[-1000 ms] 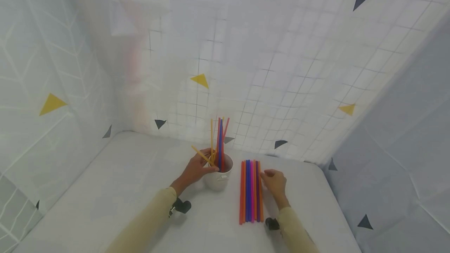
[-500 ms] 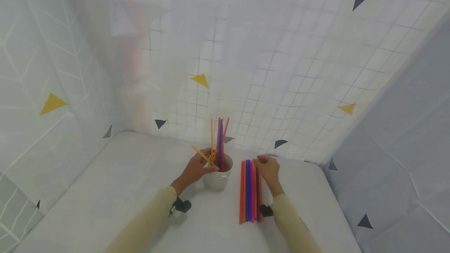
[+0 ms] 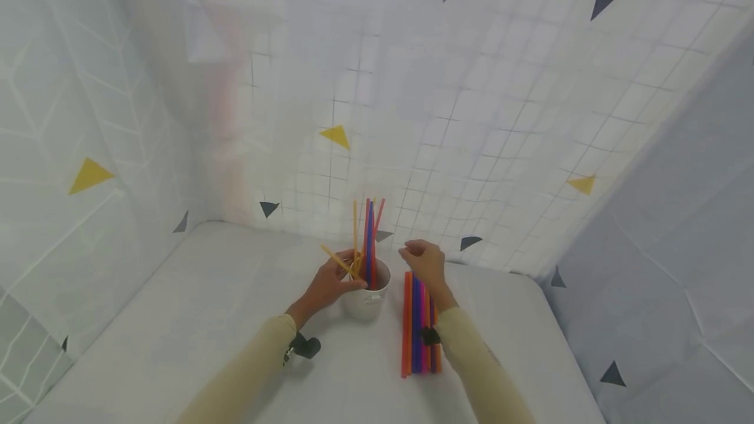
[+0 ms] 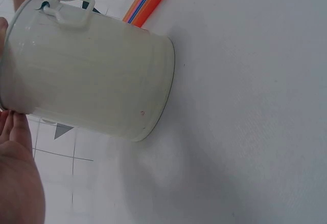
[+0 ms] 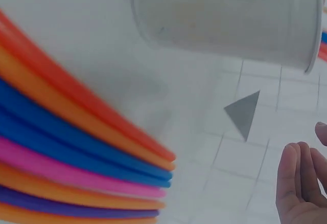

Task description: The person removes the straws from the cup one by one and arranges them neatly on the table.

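- White table (image 3: 177,319), pale cloth backdrop (image 3: 501,84) with triangles and grid lines behind it.
- White bucket (image 3: 363,307) stands upright left of the straw row; several straws (image 3: 370,241) stick up out of it, plus one yellow-orange straw (image 3: 334,255) leaning left over the rim.
- Straw row (image 3: 417,339) lies flat on the right, side by side: red, orange, two blue, pink, orange, purple, orange.
- Left hand (image 3: 326,282) grips the bucket at its left rim, thumb on the near side, fingers on the far side.
- Right hand (image 3: 425,265) is over the far end of the row, right of the bucket, not touching it. Fingers together and slightly bent, thumb a narrow gap away; nothing seen between them.
- Step in hand, my read: left steadies the bucket, right is between row and bucket with no load.
- Next move likely calls for a firm rim hold and right fingertips clear of the standing straws.
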Motion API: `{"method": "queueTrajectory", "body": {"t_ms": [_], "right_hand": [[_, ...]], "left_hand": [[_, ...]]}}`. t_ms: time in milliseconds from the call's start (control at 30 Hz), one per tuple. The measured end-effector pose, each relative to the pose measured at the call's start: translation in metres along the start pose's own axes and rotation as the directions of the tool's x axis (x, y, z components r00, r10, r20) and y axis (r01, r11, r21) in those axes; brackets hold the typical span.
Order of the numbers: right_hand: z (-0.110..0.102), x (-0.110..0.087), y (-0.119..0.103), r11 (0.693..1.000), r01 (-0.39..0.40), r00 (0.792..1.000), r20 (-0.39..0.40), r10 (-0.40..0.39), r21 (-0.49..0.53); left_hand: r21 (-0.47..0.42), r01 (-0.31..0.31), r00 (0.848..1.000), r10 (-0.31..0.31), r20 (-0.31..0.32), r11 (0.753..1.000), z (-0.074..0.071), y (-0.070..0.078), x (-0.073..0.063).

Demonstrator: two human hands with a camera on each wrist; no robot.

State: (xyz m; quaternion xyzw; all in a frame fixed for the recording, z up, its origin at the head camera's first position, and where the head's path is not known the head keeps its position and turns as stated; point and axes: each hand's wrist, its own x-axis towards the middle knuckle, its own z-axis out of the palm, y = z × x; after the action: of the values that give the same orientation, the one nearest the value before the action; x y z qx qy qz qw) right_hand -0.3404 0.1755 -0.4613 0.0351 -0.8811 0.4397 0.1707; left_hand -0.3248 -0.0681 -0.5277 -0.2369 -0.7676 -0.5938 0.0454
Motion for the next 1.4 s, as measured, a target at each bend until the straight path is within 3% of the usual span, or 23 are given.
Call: {"method": "queueTrajectory", "body": {"t_ms": [400,633,900,1133,1400], "right_hand": [[0.019,-0.001,-0.029,0.99,0.072,0.989,0.116,-0.086,0.122],[0.026,-0.001,-0.037,0.992,0.056,0.984,0.163,-0.074,0.116],[0.034,0.004,-0.038,0.996,0.025,0.978,0.203,-0.042,0.086],[0.041,0.003,-0.038,0.996,0.0,0.978,0.208,-0.018,0.086],[0.047,0.004,-0.037,0.995,-0.033,0.975,0.22,0.011,0.098]], "left_hand": [[0.003,-0.003,1.0,0.003,-0.005,1.0,0.0,-0.002,-0.001],[0.013,0.051,0.999,-0.051,-0.016,0.999,0.001,0.0,-0.002],[0.003,0.015,1.0,-0.015,-0.001,1.0,0.0,-0.001,0.0],[-0.003,0.024,1.0,-0.024,-0.004,1.0,0.0,-0.002,0.0],[-0.093,0.078,0.997,-0.078,0.006,0.993,0.0,-0.001,0.001]]}}
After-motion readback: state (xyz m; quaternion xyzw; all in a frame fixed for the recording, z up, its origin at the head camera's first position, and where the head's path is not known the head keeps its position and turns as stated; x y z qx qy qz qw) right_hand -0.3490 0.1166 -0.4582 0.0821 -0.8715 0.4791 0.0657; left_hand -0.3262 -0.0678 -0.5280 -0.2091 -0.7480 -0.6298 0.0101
